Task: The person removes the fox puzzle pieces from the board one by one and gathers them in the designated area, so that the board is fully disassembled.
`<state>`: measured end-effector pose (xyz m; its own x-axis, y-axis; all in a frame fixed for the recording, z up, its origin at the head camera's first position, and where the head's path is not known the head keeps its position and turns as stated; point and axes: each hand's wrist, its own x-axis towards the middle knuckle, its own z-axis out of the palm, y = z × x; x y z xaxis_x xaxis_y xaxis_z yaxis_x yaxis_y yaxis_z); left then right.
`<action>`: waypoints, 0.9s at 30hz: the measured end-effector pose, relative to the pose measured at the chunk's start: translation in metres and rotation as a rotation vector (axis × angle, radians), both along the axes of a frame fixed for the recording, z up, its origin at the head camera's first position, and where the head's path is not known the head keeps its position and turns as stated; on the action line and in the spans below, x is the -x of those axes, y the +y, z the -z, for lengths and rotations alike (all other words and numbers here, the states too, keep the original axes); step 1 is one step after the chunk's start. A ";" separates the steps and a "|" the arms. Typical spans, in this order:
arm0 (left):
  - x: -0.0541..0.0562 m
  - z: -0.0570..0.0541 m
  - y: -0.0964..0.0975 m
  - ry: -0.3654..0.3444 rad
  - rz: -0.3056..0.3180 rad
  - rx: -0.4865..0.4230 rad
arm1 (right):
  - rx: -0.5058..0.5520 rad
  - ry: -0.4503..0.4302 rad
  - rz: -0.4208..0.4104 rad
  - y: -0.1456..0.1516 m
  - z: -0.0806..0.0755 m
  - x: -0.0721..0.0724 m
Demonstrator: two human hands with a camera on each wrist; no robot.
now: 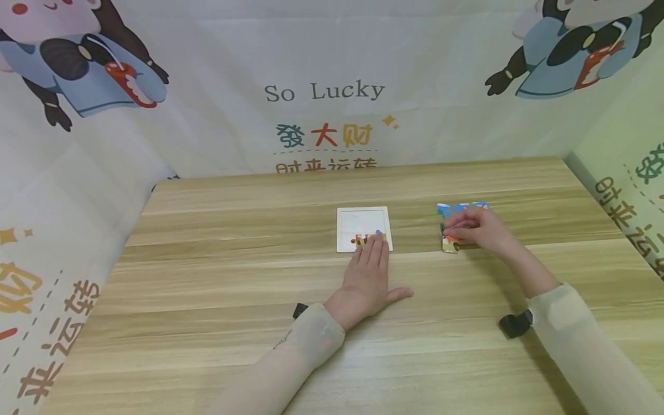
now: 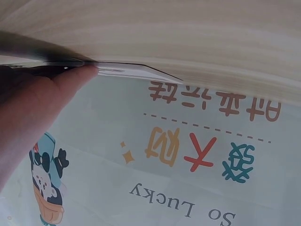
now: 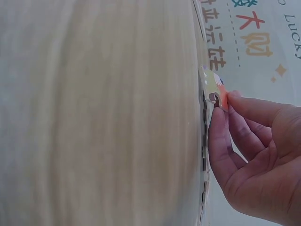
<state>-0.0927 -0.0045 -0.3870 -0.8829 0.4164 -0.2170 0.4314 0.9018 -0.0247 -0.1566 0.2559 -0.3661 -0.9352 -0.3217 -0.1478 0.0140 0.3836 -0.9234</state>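
A white puzzle tray point(image 1: 344, 227) lies on the table in the head view, with a few colourful joined pieces point(image 1: 360, 240) along its lower edge. My left hand point(image 1: 365, 282) rests over that lower edge, fingers straight and thumb spread, covering part of the pieces. To the right, my right hand point(image 1: 479, 230) is over a group of puzzle pieces point(image 1: 460, 208) lying outside the tray. In the right wrist view the thumb and fingers pinch a puzzle piece point(image 3: 215, 89), coloured yellow, orange and brown. The left wrist view shows the left fingers point(image 2: 80, 77) at the tray's edge.
A wood-grain table point(image 1: 233, 259) stands against a printed cloth backdrop point(image 1: 218, 86) that also rises at both sides. Black wrist cameras are strapped at the sleeves, the right one point(image 1: 515, 325) close to the tabletop.
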 end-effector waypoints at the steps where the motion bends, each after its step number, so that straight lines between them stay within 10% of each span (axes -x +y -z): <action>1: 0.000 0.000 0.000 0.000 -0.002 0.000 | -0.006 -0.002 -0.001 0.001 0.001 0.000; 27: -0.001 0.000 0.000 -0.007 -0.001 -0.001 | -0.116 0.014 0.005 0.008 0.004 -0.003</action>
<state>-0.0921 -0.0045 -0.3869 -0.8816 0.4159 -0.2231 0.4309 0.9022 -0.0209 -0.1535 0.2636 -0.3698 -0.9392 -0.2982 -0.1703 0.0033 0.4880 -0.8729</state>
